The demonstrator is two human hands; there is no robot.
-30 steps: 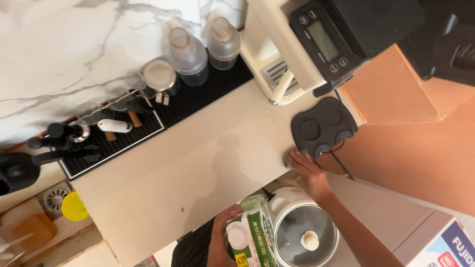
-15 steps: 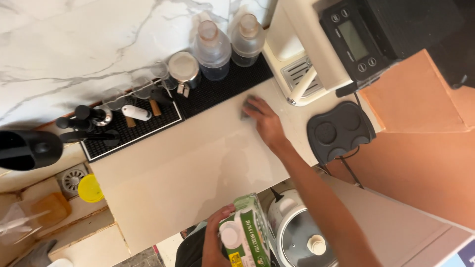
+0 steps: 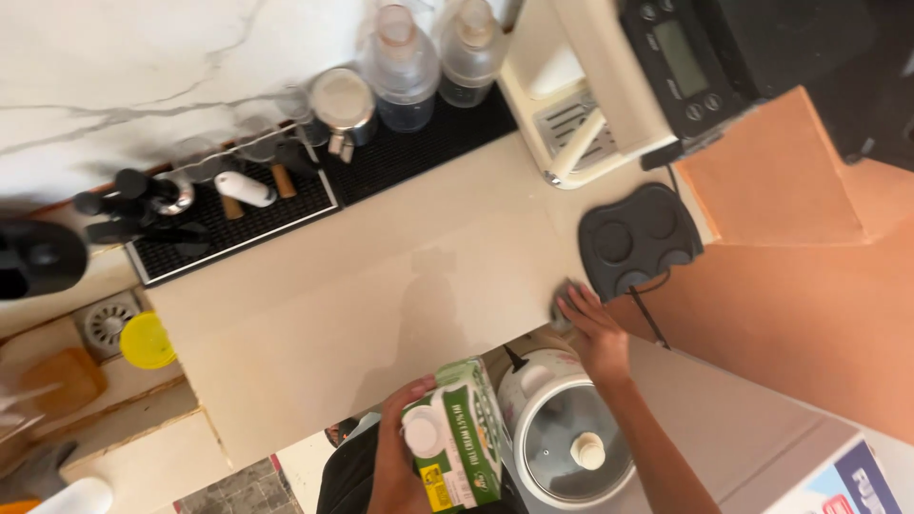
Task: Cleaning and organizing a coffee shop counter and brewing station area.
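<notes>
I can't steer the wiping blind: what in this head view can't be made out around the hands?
- Cloth: mostly hidden under the right hand.
- Carton: lower end cut by the frame edge; left hand covers one side.
- Cooker: the carton hides its left rim.
- Things at left edge: blurred.

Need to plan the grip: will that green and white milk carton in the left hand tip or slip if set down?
The milk carton looks tall with a narrow base, so it may tip if nudged. Its flat cardboard sides probably give the left hand fair grip. How full or heavy it is cannot be told.
</notes>
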